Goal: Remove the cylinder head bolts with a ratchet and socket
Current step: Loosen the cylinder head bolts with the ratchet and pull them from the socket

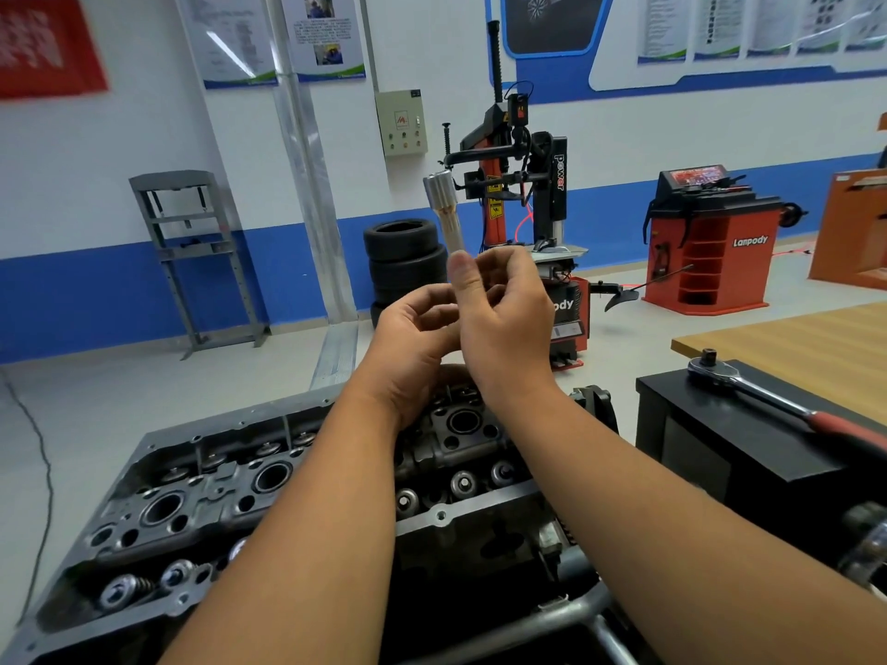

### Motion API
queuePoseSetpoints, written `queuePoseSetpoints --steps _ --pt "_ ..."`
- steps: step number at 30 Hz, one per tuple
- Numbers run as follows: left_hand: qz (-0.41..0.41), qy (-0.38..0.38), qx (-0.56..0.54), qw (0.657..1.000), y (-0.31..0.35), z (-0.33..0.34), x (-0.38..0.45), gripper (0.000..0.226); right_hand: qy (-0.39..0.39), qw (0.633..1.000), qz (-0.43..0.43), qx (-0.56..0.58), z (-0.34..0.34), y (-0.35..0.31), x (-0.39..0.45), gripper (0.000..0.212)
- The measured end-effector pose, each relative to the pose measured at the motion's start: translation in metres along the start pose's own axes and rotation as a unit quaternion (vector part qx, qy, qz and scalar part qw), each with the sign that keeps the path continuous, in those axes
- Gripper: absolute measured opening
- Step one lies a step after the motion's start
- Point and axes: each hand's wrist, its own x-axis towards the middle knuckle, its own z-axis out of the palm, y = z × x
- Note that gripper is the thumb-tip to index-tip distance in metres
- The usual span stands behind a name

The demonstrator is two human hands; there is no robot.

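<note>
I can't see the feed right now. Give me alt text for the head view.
Both hands, left and right, hold a long bolt upright above the cylinder head, its head on top. The ratchet lies unused on a black box to the right. Tyres and shop machines stand behind.

White-and-blue wall (120,194), stacked tyres (403,261)

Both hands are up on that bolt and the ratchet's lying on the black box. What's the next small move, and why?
Probably set the bolt aside. It is already clear of the cylinder head, held upright in the right hand with the left hand beside it, and the ratchet lies idle on the black box, so a hand must be freed first.
</note>
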Motion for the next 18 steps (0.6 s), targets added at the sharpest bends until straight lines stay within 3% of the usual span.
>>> queuePoseSetpoints --steps 7,18 --pt "-0.018 -0.049 -0.029 0.998 0.002 -0.0002 -0.0015 0.02 0.0 1.0 -0.007 -0.027 0.0009 0.0021 0.0015 0.028" --pt "0.006 -0.027 0.03 0.999 0.001 0.0003 -0.0007 0.022 0.004 1.0 0.006 0.005 -0.0025 -0.0027 -0.0005 0.032"
